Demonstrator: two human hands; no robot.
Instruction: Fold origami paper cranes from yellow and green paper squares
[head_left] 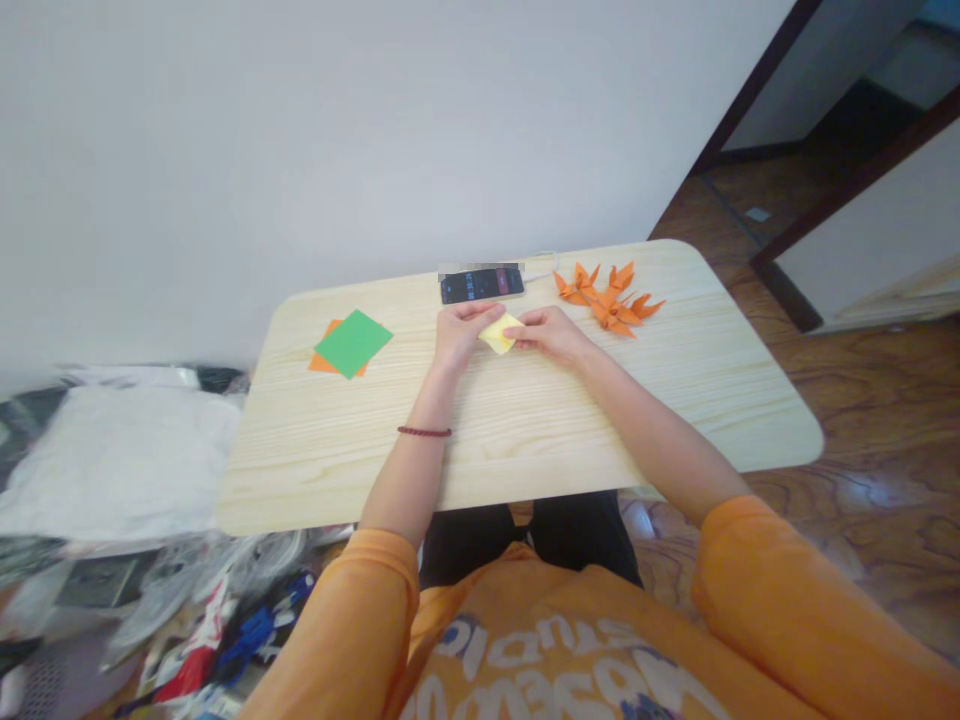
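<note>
A small folded piece of yellow origami paper (496, 338) is held between both hands over the middle of the table. My left hand (459, 335) pinches its left and upper edge, with the thumb at the top. From the other side, my right hand (553, 335) grips the right edge between thumb and fingers. How the paper's inner folds lie is too small to make out. Just beyond the hands lies a phone (481, 285) with a lit screen. Several folded orange paper cranes (611, 300) sit in a cluster right of my right hand.
On the left of the wooden table (322, 460) lie a green paper square (354, 343) and an orange sheet (322, 362) under it. A white cable (541, 272) runs from the phone. A white wall (360, 140) stands behind; bags and clutter (247, 610) fill the floor at left.
</note>
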